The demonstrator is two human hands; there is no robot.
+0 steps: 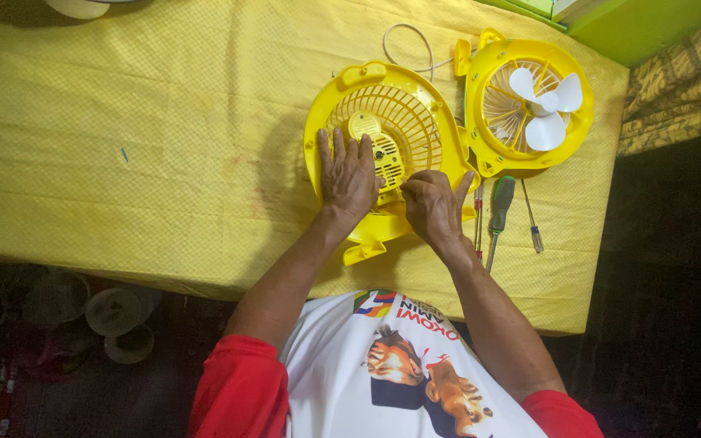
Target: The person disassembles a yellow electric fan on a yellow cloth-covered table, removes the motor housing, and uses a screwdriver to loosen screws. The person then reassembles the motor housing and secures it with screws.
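My left hand [349,174] lies flat and open on the yellow fan housing [383,146], fingers spread over its round grille, palm pressing the lower left part of it and gripping nothing. My right hand [433,207] sits just beside it at the lower right edge of the same housing, fingers curled in and bunched near the centre hub; I cannot tell whether anything small is pinched between them, as the fingertips are tucked under. The two hands are close together, nearly touching at the thumbs. The housing rests face-down on the surface [164,146], which is covered with a yellow cloth, and a tab of the housing sticks out towards me below my left wrist. Just to the right of it, touching at the edge, lies the other yellow fan half [501,142] with its white three-blade propeller [547,101] facing up. A thin white cord [415,40] loops on the cloth behind the two halves. Near my right hand, beside the wrist, lie a green-handled screwdriver [501,207], a slim red-handled tool [479,215] and a thinner clear-tipped screwdriver [532,223], all resting on the cloth and apart from my fingers.
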